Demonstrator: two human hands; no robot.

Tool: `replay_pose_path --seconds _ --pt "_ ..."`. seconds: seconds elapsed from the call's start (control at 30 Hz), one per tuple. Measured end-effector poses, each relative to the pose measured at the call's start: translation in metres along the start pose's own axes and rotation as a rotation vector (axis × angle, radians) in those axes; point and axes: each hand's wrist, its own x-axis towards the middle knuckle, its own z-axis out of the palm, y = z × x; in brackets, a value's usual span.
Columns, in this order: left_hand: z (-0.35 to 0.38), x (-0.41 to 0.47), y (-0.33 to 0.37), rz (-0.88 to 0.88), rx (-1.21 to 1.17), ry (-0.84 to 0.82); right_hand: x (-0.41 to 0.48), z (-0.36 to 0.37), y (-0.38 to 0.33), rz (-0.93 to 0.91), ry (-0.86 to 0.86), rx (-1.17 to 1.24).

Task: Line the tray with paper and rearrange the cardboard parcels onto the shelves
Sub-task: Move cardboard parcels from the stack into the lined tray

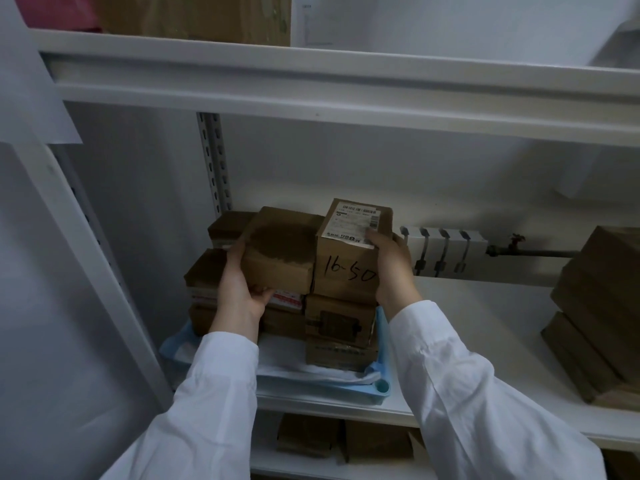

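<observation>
Head view of the middle shelf [485, 341], as I see it from the remote station. The blue tray [377, 386] sits at the shelf's left end, its rim along the front edge, and white paper [311, 372] lines its floor. Stacked parcels [341, 327] fill the tray's back and right parts.

My left hand [239, 292] grips the stained parcel [280, 251] at its left end, thumb up the side and fingers curled beneath. This parcel rests on top of the stack. My right hand [391, 268] clasps the labelled parcel [349, 251] (marked "16-50" on its front face), with the fingers wrapped round its right side and the tips on the printed label. The two parcels stand side by side and touch, the labelled one the taller.

Further parcels [595, 323] are piled at the shelf's right end, well apart from the tray. More parcels [311, 434] lie on the lower shelf [294, 465], below the tray. A large carton [194, 19] stands on the upper shelf [346, 84]. Both sleeves are white.
</observation>
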Motion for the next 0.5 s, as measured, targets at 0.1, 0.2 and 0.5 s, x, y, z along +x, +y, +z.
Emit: replay_pose_path --seconds 0.1,0.2,0.5 --pt "0.0003 0.002 -0.0016 -0.026 0.026 -0.009 0.0042 -0.0044 -0.0038 -0.009 -0.004 -0.01" --pt "0.0002 0.0014 -0.0049 -0.026 0.065 -0.029 0.0062 -0.0057 -0.008 -0.016 0.011 -0.039" --pt "0.0016 0.0044 0.0027 0.114 0.132 -0.036 0.0053 -0.0027 -0.005 -0.008 0.02 -0.032"
